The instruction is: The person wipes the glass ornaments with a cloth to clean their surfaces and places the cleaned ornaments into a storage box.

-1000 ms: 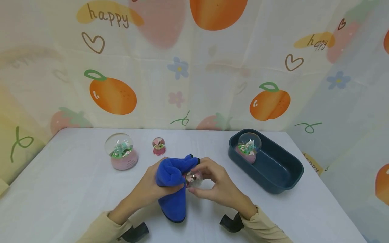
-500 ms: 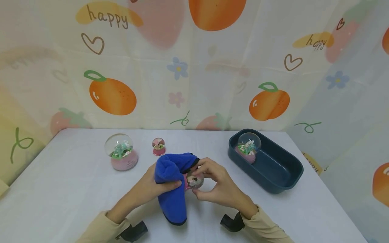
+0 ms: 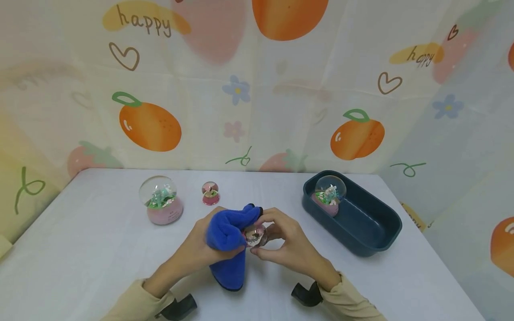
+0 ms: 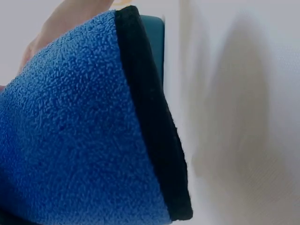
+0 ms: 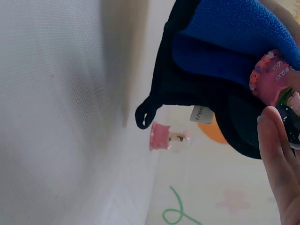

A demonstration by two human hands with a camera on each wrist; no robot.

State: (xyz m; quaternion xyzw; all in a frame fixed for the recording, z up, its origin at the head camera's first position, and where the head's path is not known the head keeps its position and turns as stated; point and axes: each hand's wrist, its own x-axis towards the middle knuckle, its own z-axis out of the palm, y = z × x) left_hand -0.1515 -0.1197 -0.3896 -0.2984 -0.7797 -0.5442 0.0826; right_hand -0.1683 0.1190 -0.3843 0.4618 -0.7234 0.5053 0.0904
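Observation:
A small snow globe [image 3: 255,235] with a pink base is held above the table between both hands. My left hand [image 3: 202,243] grips a blue cloth [image 3: 230,273] with dark edging, which is bunched against the globe's base. The fingers and thumb of my right hand [image 3: 288,240] pinch the clear dome from the right. In the right wrist view, the pink base [image 5: 271,79] rests against the cloth's fold, with right-hand fingers [image 5: 276,164] at the dome. The cloth [image 4: 84,122] fills much of the left wrist view and hides most of the left fingers.
A large snow globe [image 3: 164,209] stands at the table's back left. Beside it is a small pink one [image 3: 210,196]. At the right, a dark blue tray [image 3: 371,247] holds another large snow globe [image 3: 329,196]. A patterned curtain [image 3: 257,111] hangs behind the table.
The small globe has turned slightly in the fingers. The cloth's upper fold shifted around its base and came back near where it was. Both arms stay almost in place.

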